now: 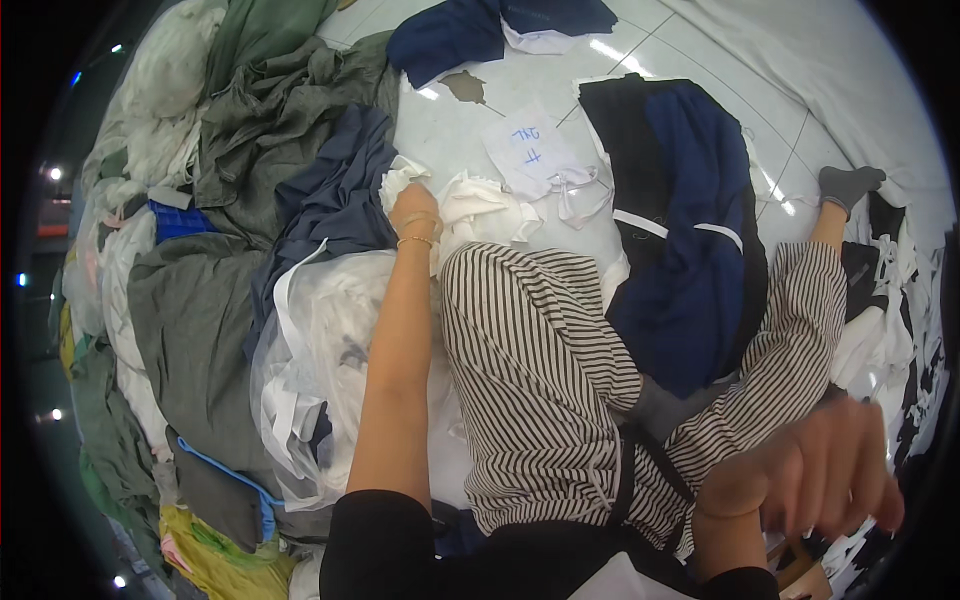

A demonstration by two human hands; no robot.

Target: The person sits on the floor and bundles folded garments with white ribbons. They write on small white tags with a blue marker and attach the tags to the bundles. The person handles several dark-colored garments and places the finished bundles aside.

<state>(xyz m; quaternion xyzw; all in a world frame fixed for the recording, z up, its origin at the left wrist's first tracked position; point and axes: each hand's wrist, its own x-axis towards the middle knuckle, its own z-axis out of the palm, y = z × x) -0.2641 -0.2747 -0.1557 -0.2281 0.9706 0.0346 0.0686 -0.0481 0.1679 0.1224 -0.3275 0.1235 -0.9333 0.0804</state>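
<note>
My left hand [413, 208] reaches forward over my striped trouser leg [530, 350] and closes on a bunch of white fabric scraps [480, 212] lying on the white tiled floor [450, 130]. Two thin bangles ring that wrist. My right hand [830, 480] hovers close to the camera at the lower right, blurred, fingers loosely curled, with nothing visible in it. A dark navy and black garment [690, 230] lies draped over my right knee.
A clear plastic bag of white scraps [320, 370] sits left of my arm. Grey, green and navy cloth piles [260, 140] fill the left side. A white paper slip [528, 148] lies on the floor ahead. More white scraps [890, 320] lie at the right.
</note>
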